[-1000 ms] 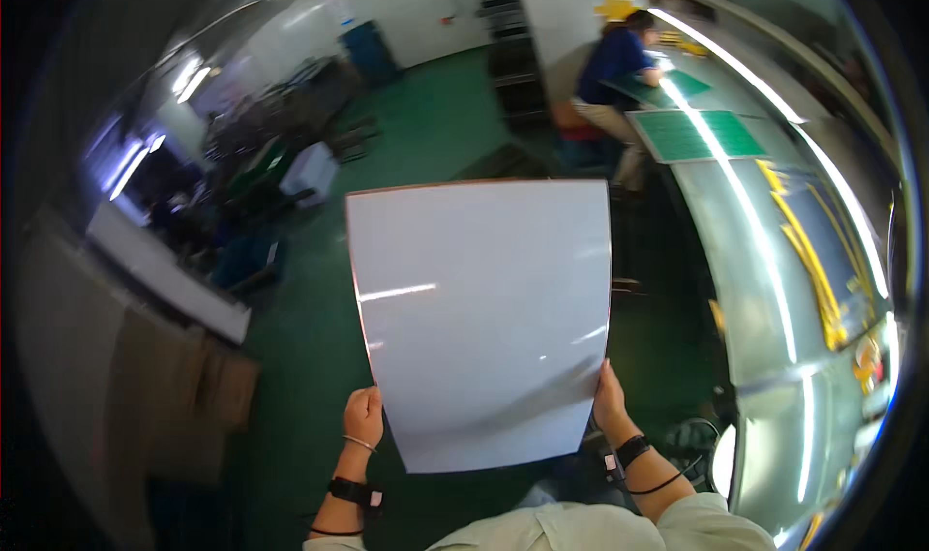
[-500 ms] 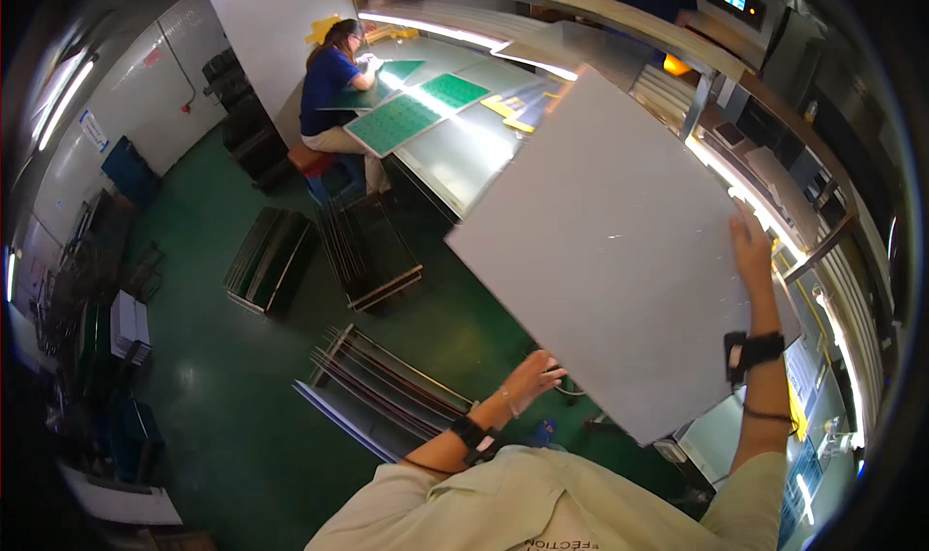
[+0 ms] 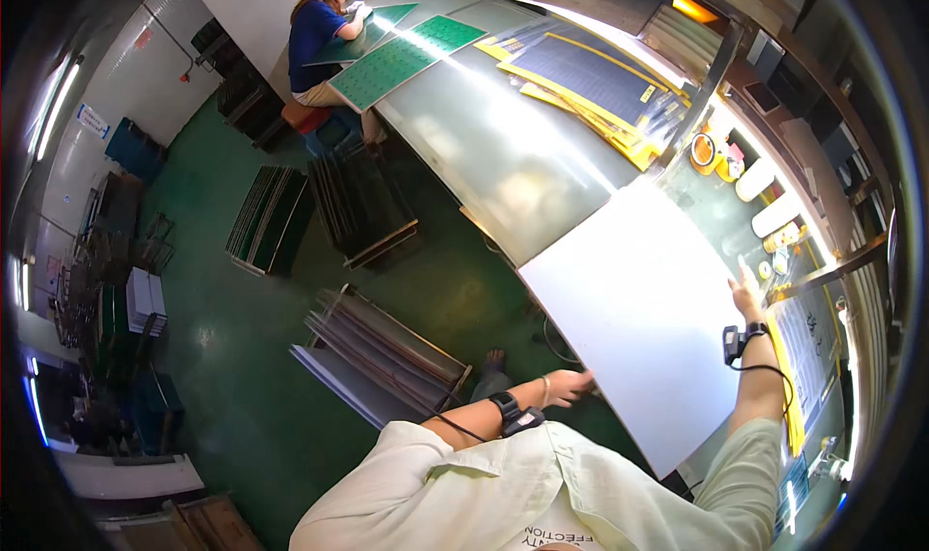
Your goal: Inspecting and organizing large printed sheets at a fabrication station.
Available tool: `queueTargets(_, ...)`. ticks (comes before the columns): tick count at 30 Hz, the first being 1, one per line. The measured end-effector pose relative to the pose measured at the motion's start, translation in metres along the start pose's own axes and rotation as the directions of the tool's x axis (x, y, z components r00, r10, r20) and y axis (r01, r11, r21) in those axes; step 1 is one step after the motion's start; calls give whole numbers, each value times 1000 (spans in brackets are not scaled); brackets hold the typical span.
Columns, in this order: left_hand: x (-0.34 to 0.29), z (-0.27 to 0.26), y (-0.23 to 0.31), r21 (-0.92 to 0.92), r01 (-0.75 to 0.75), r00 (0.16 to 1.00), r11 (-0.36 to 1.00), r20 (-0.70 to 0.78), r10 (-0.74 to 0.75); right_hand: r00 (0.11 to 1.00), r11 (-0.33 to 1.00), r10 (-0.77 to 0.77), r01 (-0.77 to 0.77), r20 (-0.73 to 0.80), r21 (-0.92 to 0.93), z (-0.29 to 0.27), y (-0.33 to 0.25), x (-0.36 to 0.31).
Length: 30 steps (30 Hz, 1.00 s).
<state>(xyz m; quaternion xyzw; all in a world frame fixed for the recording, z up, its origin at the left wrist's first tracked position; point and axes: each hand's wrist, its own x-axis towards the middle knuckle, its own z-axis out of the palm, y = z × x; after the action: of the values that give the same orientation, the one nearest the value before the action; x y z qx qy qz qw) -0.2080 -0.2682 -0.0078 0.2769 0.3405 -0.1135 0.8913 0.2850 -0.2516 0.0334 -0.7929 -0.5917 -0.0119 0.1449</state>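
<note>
The grey desk (image 3: 527, 188) sweeps from twelve o'clock round to four. On it, a green panel (image 3: 406, 64) lies just short of twelve, yellow-edged dark sheets (image 3: 585, 77) at one, and two white cylinders (image 3: 774, 216) between two and three. A white board (image 3: 634, 319) overlaps the desk toward four; whether it rests there cannot be told. On the green floor (image 3: 208, 333), dark racks (image 3: 360, 212) stand at seven and between nine and ten.
</note>
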Motion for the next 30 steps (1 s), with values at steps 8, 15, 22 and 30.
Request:
queueTargets(8, 8, -100, 30, 87, -324, 887, 942, -319, 334, 897, 645, -79, -287, 436, 708, -35, -204, 123)
queueTargets(15, -2, -93, 45, 201, -104, 984, 974, -122, 130, 962, -300, -24, -266, 271, 916, -20, -344, 316)
queueTargets(22, -110, -195, 95, 154, -95, 948, 984, -286, 136, 937, -637, 291, 39, 193, 770, -3, -349, 452)
queueTargets(30, -227, -262, 202, -145, -739, 649, 657, -416, 638, 987, 625, 119, 6, -103, 780, -22, -339, 251)
